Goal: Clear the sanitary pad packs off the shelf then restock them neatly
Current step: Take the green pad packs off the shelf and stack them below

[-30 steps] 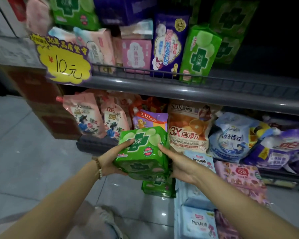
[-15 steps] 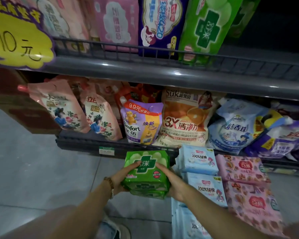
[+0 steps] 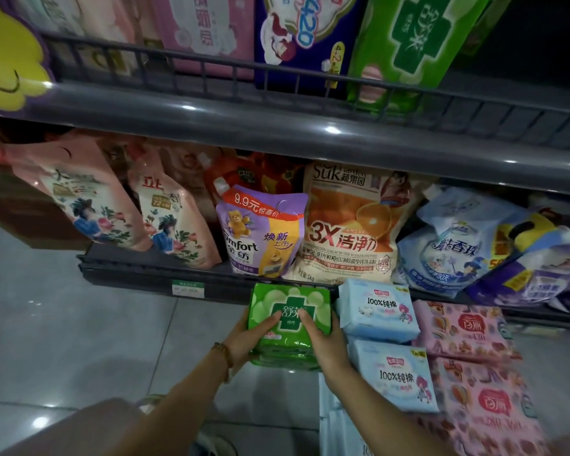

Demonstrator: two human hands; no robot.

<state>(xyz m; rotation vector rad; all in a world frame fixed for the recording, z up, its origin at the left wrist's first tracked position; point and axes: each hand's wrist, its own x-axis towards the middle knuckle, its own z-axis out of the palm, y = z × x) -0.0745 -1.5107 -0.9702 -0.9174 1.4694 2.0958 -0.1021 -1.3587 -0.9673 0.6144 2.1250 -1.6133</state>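
Both hands are on one green pack (image 3: 290, 312), held low in front of the lower shelf (image 3: 129, 274), just left of the blue packs (image 3: 375, 312) and touching or nearly touching them. The left hand (image 3: 249, 337) wraps its left edge with fingers curled over the top face. The right hand (image 3: 326, 343) clamps the right edge with fingers lying across the top, so both are gripping the pack. More green wrapper shows under it, so it looks like it is sitting on a short green stack. I cannot tell what the stack stands on, floor (image 3: 63, 340) or something low. In my judgement this is the clearing phase, with packs piled below. Several packs remain behind the rail on the upper shelf (image 3: 277, 126), among them a big green pack (image 3: 405, 44).

Risks:
- The wrapper is glossy and soft, so if the hands let go off-centre the top pack can slide off toward the open floor on the left.
- The right wrist is tight against the blue packs, and pulling it out carelessly could drag or tip the top blue one.
- The pink packs (image 3: 458, 330) beside them slope toward the camera, and a knock could carry through the row.
- The pouches (image 3: 264, 235) on the lower shelf lean out over the piles, so a raised elbow or pack could catch one and pull it down.
- The bracelet (image 3: 222, 352) could snag the wrapper.
- Squeezing too hard would crease the pack, and it would not look neat when restocked.
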